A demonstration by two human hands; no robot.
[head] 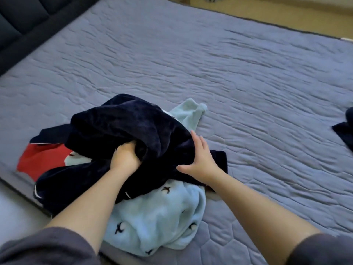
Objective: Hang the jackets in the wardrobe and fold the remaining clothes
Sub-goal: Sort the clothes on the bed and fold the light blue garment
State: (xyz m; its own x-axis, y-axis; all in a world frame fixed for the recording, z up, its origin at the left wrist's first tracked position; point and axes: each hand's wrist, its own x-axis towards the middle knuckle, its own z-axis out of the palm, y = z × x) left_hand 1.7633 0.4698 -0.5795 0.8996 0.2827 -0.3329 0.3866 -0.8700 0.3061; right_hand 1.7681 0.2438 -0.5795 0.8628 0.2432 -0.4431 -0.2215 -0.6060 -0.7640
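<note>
Lower centre of the frame, on the bed (pixel 229 73), my left hand (pixel 125 158) clutches the navy garment (pixel 122 121) in curled fingers while my right hand (pixel 201 159) rests on it, fingers straight.

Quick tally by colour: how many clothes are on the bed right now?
Dark navy: 2, the dark navy plush garment gripped by the left hand, and the dark cloth at the far right.
Light blue: 1, the light blue fleece garment with bird print.
Red: 1, the red smooth cloth.
Total: 4 visible.

Home bedroom: quilted mattress (pixel 210 73), headboard (pixel 21 18).
</note>
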